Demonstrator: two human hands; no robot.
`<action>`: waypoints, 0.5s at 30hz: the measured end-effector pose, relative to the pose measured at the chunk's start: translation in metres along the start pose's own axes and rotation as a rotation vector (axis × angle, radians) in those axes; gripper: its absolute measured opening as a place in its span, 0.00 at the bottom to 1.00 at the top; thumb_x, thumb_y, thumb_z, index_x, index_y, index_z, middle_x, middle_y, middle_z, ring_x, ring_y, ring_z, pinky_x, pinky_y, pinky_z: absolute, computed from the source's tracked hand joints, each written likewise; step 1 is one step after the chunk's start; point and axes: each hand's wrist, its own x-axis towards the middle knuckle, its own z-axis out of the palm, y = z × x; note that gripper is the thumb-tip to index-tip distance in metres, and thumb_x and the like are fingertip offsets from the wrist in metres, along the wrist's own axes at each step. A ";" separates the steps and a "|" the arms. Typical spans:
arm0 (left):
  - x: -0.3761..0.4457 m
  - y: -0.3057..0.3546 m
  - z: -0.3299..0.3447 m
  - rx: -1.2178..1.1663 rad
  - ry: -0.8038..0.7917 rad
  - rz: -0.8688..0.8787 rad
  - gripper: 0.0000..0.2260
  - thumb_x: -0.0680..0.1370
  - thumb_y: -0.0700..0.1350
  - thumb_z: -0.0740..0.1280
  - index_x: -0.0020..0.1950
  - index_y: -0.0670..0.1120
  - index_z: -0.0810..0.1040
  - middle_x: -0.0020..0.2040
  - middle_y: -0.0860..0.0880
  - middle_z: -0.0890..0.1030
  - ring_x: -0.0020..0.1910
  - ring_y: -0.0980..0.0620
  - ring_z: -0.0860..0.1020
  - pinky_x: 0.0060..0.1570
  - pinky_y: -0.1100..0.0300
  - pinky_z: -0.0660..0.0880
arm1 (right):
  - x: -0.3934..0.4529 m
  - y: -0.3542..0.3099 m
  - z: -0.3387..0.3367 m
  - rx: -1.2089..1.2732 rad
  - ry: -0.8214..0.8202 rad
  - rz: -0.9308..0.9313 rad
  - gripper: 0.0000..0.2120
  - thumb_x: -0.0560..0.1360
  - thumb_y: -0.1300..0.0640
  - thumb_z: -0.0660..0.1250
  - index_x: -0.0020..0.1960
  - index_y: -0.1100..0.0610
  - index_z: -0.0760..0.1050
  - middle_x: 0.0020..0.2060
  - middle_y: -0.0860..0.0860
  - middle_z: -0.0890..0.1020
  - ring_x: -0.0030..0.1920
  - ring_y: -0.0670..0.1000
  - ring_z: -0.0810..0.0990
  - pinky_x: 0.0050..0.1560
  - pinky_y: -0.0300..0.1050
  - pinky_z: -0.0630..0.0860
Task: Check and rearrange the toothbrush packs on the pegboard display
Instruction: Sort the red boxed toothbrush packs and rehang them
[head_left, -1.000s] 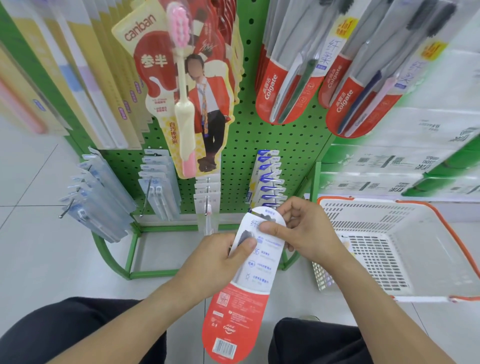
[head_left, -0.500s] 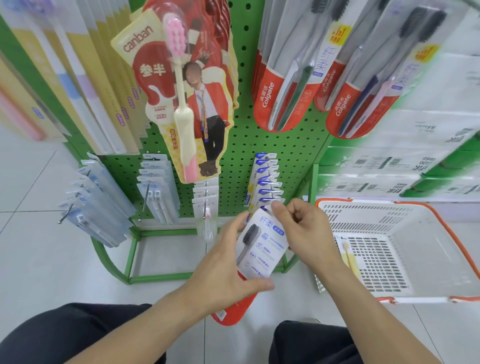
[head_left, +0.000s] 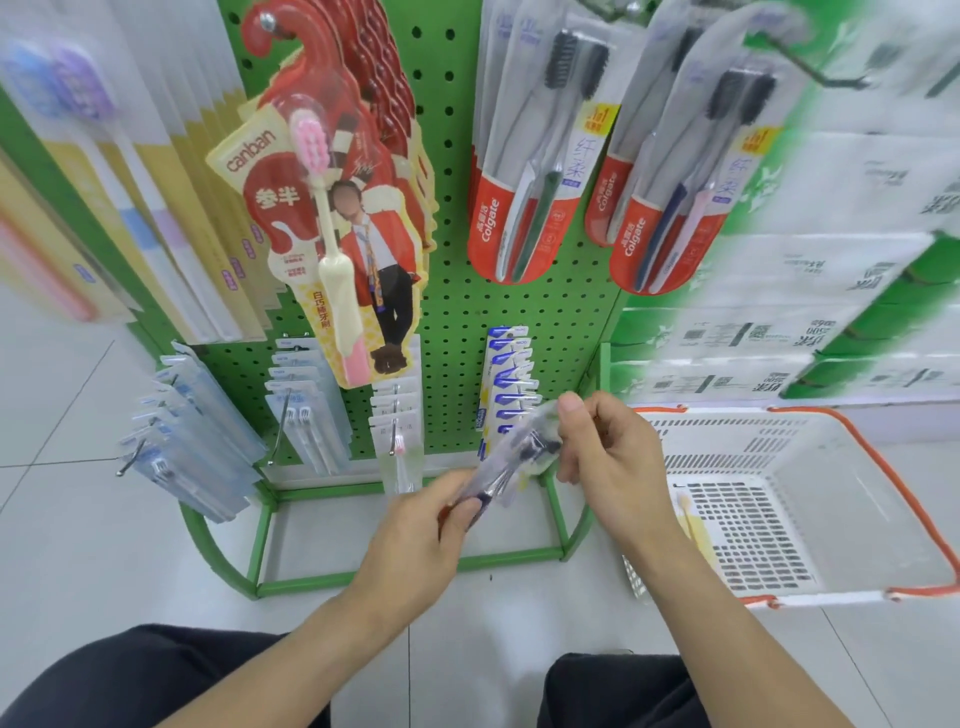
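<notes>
I hold one red-and-white Colgate toothbrush pack (head_left: 511, 460) in both hands, low in front of the green pegboard (head_left: 452, 312). It is blurred and turned so its clear front with the dark bristles shows. My left hand (head_left: 421, 535) grips its lower red end. My right hand (head_left: 608, 452) pinches its top end. Matching Colgate packs (head_left: 524, 208) hang on two hooks above, at upper right. A canban pack with a pink brush (head_left: 332, 244) hangs to their left.
Small blue-and-white packs (head_left: 506, 384) and pale blue packs (head_left: 192, 436) hang on the bottom row of hooks. A white basket with orange handles (head_left: 810, 441) sits on the floor at right, a yellow brush inside. Stacked tissue packs (head_left: 810, 291) stand behind it.
I have flipped the pack from its printed back to its clear front and tilted it. My left hand slid down to its lower end; the camera view rose and moved closer.
</notes>
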 end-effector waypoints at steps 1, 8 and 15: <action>0.000 0.004 -0.001 -0.113 0.036 -0.069 0.10 0.81 0.40 0.67 0.54 0.55 0.81 0.40 0.60 0.84 0.37 0.53 0.81 0.41 0.57 0.78 | -0.002 -0.002 0.000 0.037 0.031 -0.034 0.16 0.74 0.40 0.69 0.39 0.53 0.73 0.29 0.51 0.78 0.30 0.48 0.75 0.34 0.48 0.73; -0.001 0.047 -0.005 -0.494 0.113 -0.175 0.08 0.80 0.36 0.68 0.57 0.44 0.81 0.46 0.49 0.88 0.44 0.48 0.86 0.44 0.58 0.82 | -0.008 -0.005 -0.011 0.190 -0.110 -0.094 0.28 0.71 0.51 0.79 0.67 0.46 0.71 0.53 0.49 0.81 0.48 0.53 0.82 0.46 0.53 0.80; 0.023 0.100 -0.003 -0.164 0.142 0.104 0.32 0.80 0.46 0.68 0.77 0.66 0.55 0.59 0.67 0.76 0.50 0.58 0.83 0.50 0.53 0.81 | 0.002 -0.042 -0.040 0.329 0.082 -0.213 0.27 0.71 0.60 0.77 0.66 0.45 0.72 0.49 0.53 0.82 0.49 0.55 0.82 0.45 0.52 0.77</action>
